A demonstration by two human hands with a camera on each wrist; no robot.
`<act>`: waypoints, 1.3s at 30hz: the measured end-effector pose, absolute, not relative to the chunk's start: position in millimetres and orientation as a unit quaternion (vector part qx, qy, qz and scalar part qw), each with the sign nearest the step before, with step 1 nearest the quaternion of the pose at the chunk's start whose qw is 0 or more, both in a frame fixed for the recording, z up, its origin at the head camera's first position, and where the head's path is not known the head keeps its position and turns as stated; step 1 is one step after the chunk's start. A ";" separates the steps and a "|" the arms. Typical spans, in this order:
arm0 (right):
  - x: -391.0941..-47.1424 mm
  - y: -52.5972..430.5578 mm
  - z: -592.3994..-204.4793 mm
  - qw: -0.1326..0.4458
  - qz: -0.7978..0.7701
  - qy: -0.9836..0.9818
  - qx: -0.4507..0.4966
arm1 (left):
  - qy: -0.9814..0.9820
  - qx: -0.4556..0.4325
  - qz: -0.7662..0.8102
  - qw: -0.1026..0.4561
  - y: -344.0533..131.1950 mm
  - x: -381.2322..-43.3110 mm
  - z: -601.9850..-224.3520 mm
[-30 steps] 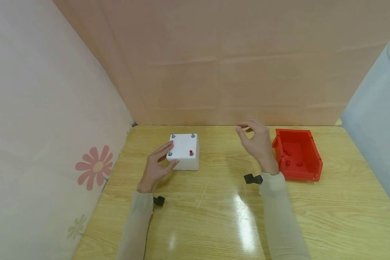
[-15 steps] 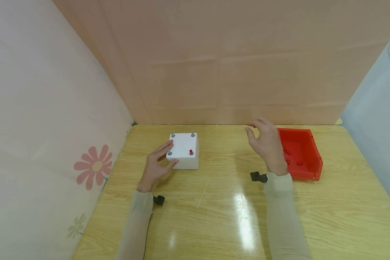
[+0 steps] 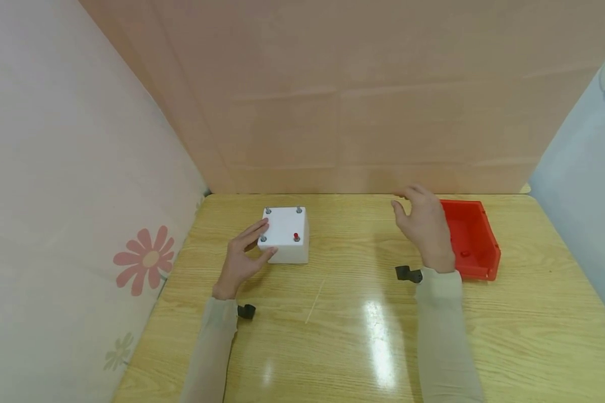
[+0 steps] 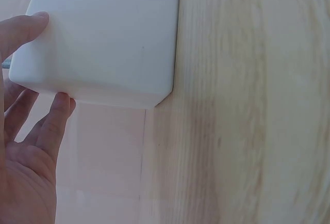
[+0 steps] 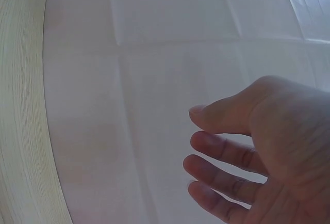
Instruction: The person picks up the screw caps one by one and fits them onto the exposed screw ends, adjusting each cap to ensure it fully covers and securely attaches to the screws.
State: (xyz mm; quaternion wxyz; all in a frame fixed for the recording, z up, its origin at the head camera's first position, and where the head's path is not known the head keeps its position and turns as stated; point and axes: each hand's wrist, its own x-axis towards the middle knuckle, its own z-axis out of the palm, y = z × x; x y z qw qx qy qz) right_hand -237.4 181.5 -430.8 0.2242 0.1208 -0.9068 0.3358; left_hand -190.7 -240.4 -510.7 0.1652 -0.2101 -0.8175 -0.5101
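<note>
In the head view a white box [image 3: 284, 224] stands on the table, a metal bolt rising at each top corner. The front right bolt carries a small red cap [image 3: 296, 235]; the others are bare metal. My left hand [image 3: 242, 258] grips the box's front left corner, thumb on the front face and fingers along the left side and top edge. The left wrist view has the thumb and fingertips touching the white box [image 4: 103, 38]. My right hand [image 3: 424, 226] hovers just left of the red bin [image 3: 490, 246], partly covering it, fingers loosely bent and holding nothing.
Inside the bin a small red cap [image 3: 465, 253] shows; my right hand and wrist hide part of the inside. A brown sheet [image 3: 333, 112] hangs behind the wooden table [image 3: 343, 336]. A pale wall [image 3: 70, 168] rises at the left.
My right hand has moved right, away from the white box and towards the red bin, covering more of it. My left hand and the box have stayed in place.
</note>
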 end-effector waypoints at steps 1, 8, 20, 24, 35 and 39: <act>-236.5 183.2 -430.6 0.220 0.337 -0.908 0.116 | -0.817 -0.211 -0.510 0.166 -241.3 -191.0 -511.8; -234.3 193.4 -430.1 0.189 0.341 -0.916 0.094 | -0.814 -0.219 -0.511 0.169 -248.2 -194.8 -520.0; -231.9 214.8 -432.2 0.151 0.346 -0.925 0.050 | -0.815 -0.208 -0.517 0.161 -248.2 -190.7 -517.2; -232.7 220.4 -435.2 0.139 0.348 -0.926 0.040 | -0.820 -0.199 -0.512 0.161 -244.2 -188.0 -512.5; -234.4 230.8 -438.5 0.129 0.346 -0.929 0.020 | -0.817 -0.207 -0.514 0.161 -238.7 -185.3 -504.9; -234.7 234.5 -439.1 0.124 0.350 -0.928 0.013 | -0.816 -0.206 -0.517 0.158 -244.6 -190.9 -514.0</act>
